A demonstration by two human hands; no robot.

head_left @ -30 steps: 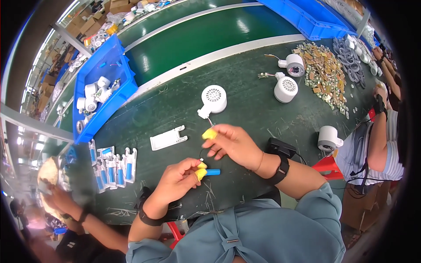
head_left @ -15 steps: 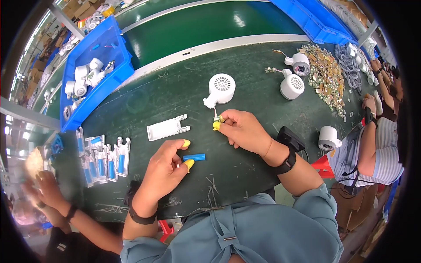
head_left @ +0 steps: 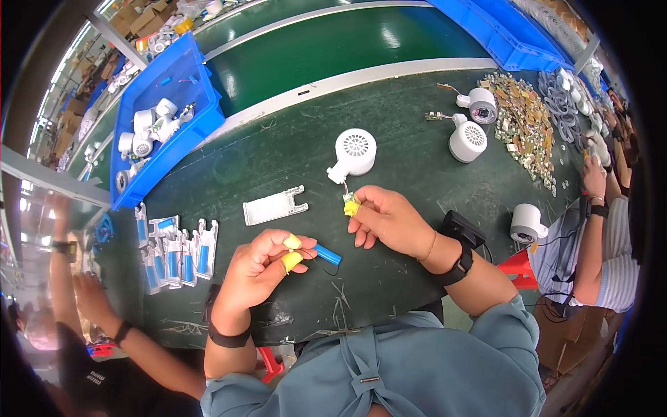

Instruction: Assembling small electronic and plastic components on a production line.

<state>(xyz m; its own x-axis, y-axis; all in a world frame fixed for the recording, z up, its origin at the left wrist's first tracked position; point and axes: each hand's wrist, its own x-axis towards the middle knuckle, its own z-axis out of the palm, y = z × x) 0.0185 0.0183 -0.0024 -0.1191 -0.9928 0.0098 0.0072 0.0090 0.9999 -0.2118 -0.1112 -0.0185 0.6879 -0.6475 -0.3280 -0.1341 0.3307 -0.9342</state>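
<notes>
While two hands are working above it, workbench (head_left: pixel 278 153): dark green, filling the frame's middle.
Blue bin (head_left: pixel 169 167): sitting upper left, holding white parts.
Right hand (head_left: pixel 396 219): pinching a small green circuit board (head_left: pixel 349 197) between yellow-covered thumb and finger, near centre.
Left hand (head_left: pixel 258 272): pinching a thin dark wire (head_left: pixel 326 272) with yellow-covered fingertips, left of centre.
White fan (head_left: pixel 356 151): lying above centre, its leads running to the board.
White casing (head_left: pixel 276 206): lying left of centre.
Blue cylindrical cell (head_left: pixel 328 255): showing near centre, just beside the left fingertips; whether it is touching the bench, one cannot tell.
</notes>
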